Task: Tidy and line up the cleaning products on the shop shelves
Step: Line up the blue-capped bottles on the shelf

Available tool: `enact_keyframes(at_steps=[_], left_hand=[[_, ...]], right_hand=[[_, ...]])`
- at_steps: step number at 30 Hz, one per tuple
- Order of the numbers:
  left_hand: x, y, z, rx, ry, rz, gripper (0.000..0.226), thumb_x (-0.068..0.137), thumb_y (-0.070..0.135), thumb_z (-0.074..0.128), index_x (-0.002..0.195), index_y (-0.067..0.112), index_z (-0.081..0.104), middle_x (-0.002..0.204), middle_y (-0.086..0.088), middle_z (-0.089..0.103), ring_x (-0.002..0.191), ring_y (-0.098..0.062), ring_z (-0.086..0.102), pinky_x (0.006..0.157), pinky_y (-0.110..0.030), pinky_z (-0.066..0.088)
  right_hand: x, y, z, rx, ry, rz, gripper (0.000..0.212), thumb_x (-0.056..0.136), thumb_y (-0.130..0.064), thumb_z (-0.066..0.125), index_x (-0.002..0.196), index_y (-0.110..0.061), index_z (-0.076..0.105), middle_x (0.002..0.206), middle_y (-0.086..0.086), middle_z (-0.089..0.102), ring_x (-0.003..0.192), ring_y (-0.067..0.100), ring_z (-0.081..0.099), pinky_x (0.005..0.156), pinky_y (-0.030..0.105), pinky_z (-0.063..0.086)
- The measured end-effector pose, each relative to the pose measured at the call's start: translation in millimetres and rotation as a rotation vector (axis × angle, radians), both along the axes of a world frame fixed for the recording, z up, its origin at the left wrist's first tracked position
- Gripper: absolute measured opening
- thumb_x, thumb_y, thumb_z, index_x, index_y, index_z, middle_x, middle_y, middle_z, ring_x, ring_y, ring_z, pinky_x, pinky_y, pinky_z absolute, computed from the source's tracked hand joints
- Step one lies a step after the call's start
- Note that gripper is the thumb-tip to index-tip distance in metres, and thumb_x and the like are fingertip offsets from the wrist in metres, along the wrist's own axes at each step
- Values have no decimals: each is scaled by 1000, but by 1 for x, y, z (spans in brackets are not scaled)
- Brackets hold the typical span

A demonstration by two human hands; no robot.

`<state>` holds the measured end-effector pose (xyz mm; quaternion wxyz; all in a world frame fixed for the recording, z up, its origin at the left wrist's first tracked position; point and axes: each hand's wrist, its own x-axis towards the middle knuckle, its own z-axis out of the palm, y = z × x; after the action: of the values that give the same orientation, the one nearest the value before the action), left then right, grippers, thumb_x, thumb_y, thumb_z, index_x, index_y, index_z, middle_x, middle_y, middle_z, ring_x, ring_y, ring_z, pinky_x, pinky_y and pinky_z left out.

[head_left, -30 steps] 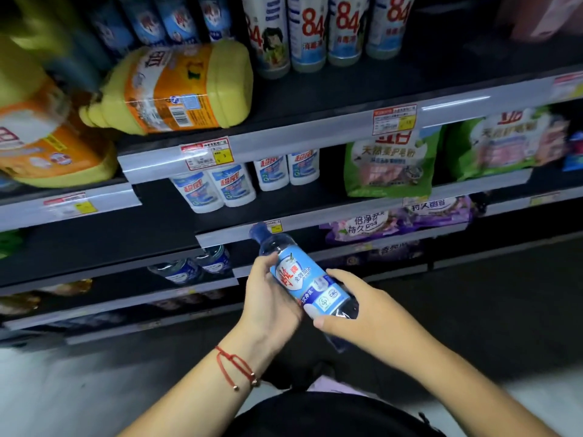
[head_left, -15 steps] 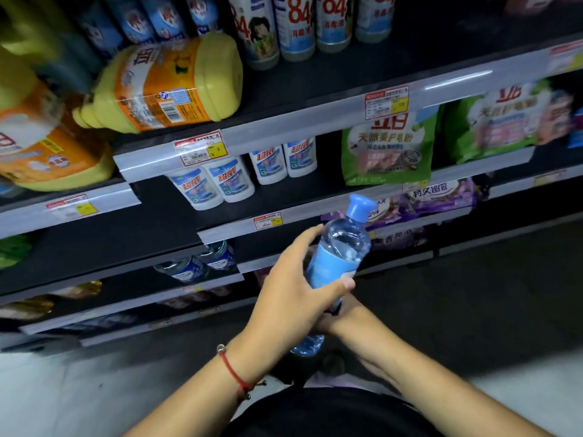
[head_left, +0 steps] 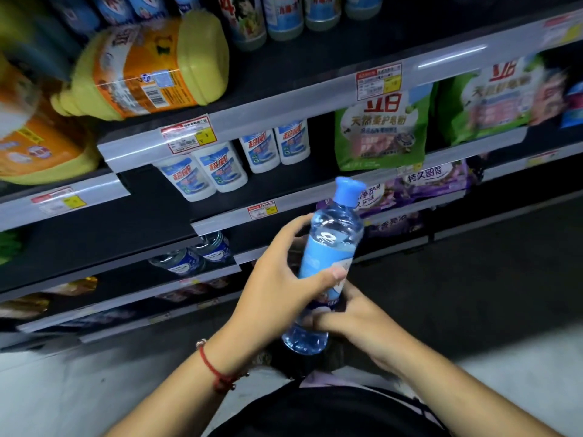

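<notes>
Dark shop shelves with grey price rails fill the view, and a pale floor runs below them.

Both hands hold one clear bottle with a blue label and blue cap in front of the lower shelves. It is not on any shelf now. Its long axis stands almost upright, leaning a little, with the cap up and pointing toward the shelf and the base down toward the person. The left hand wraps the middle of the bottle from the left side, with the thumb across the label and the fingers curled behind. The right hand grips the lower part from the right, fingers curled round it.

Two similar bottles lie on a lower shelf, to the left of the held one and further in. I judge that the bottle belongs beside them, so the move goes forward, down and left; the left hand is on that side.

On the shelf above stand white bottles, beside them green bags, and purple bags one shelf below. A yellow jug lies on its side on the upper shelf, so it probably needs setting upright too.
</notes>
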<state>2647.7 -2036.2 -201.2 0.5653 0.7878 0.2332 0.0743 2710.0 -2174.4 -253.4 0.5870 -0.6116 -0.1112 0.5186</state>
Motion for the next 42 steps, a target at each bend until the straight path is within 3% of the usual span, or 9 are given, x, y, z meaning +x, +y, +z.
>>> enact_keyframes(at_steps=[5,9,12,17,21,26,31,35,42], left_hand=[[-12,30,4,-459,-121,108,71,73,17,82,137,19,53,125,-7,70,116,-24,67,91,-36,57],[-26,51,16,-603,-206,171,58,78,8,73,133,14,54,127,-12,69,116,-26,67,81,-30,58],[-40,65,34,-519,-250,239,53,81,10,70,131,14,55,121,-8,71,110,-23,70,77,-30,59],[-74,91,66,-320,-245,355,58,78,25,79,130,22,52,118,-3,73,110,-24,70,90,-45,58],[-108,115,100,-293,-250,361,64,74,22,88,122,23,45,99,15,77,93,-8,74,72,-24,59],[-151,162,143,-187,-374,507,60,72,16,84,121,12,49,97,4,78,90,-15,76,69,-27,61],[-207,230,182,-77,-474,540,55,73,8,79,120,10,51,100,-4,78,93,-21,76,69,-29,61],[-263,291,208,35,-534,511,58,73,10,79,123,11,50,102,-9,76,96,-25,75,73,-31,61],[-349,400,259,246,-593,463,64,70,17,87,122,19,50,102,-11,77,95,-29,75,76,-43,63]], right_hand=[[13,6,21,58,-142,73,64,65,-13,82,123,-25,57,112,-6,74,104,12,71,85,24,55],[22,26,46,50,-282,129,71,53,-33,85,119,-28,58,109,-5,75,99,15,73,82,26,56],[25,51,69,38,-461,186,62,57,-31,86,113,-34,61,102,-13,75,91,6,72,77,20,55],[17,102,116,81,-776,260,57,61,-32,92,105,-46,58,108,-14,65,90,-5,65,71,8,48],[-2,146,154,179,-965,337,60,63,-29,90,114,-44,61,109,-16,60,96,-5,61,78,10,49],[-42,208,196,337,-1041,404,59,64,-33,90,113,-45,59,107,-16,60,96,0,64,82,24,55],[-98,282,225,479,-1075,388,56,69,-29,88,118,-36,63,105,-14,60,94,1,65,76,17,53],[-154,345,250,567,-1085,377,52,74,-31,86,119,-37,62,105,-14,59,95,2,66,80,27,59],[-239,459,281,669,-1254,334,74,76,-28,81,139,-44,46,119,-16,57,111,5,61,92,32,56]])
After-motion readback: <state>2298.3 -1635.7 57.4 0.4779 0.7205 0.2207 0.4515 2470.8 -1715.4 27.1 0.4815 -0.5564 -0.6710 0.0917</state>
